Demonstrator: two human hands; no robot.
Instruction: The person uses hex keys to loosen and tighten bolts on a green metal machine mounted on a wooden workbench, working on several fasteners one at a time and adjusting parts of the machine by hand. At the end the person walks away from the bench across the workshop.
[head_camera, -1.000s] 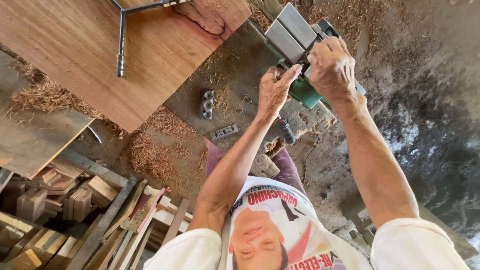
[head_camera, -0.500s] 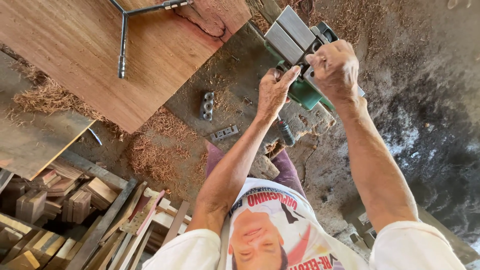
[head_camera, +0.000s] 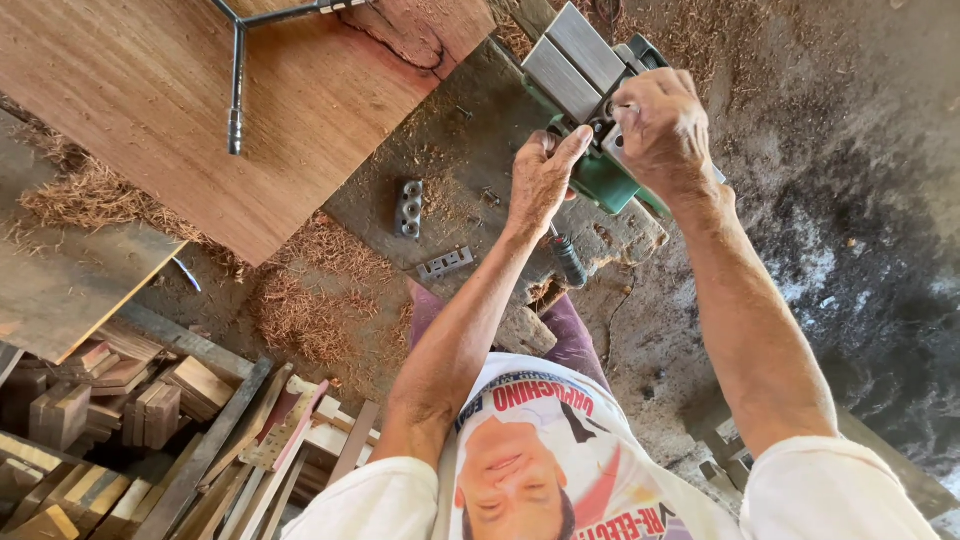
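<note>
Both hands are working on a green electric hand planer with a grey metal sole (head_camera: 590, 95), which is lying upturned on a dusty grey slab of a desk (head_camera: 470, 150) strewn with wood shavings. The left hand (head_camera: 543, 180) is gripping the near side of the planer's green body, thumb stretched up toward the middle of the tool. The right hand (head_camera: 662, 130) is curling over the top of the planer, fingers clenched on a small part there; what exactly it is pinching is too hidden to tell. The planer's black cable stub (head_camera: 568, 258) is poking out below the left wrist.

On the desk, to the left of the hands, a small grey metal block with holes (head_camera: 407, 208) is lying well apart from the planer, and a flat grey metal strip with slots (head_camera: 446, 264) is resting just below it. A large reddish-brown wooden board (head_camera: 200, 120) is covering the upper left, carrying a steel three-armed socket wrench (head_camera: 238, 75). Reddish shavings (head_camera: 310, 300) are piling at the board's edge. A heap of short wooden offcuts (head_camera: 140, 400) is sitting at lower left.
</note>
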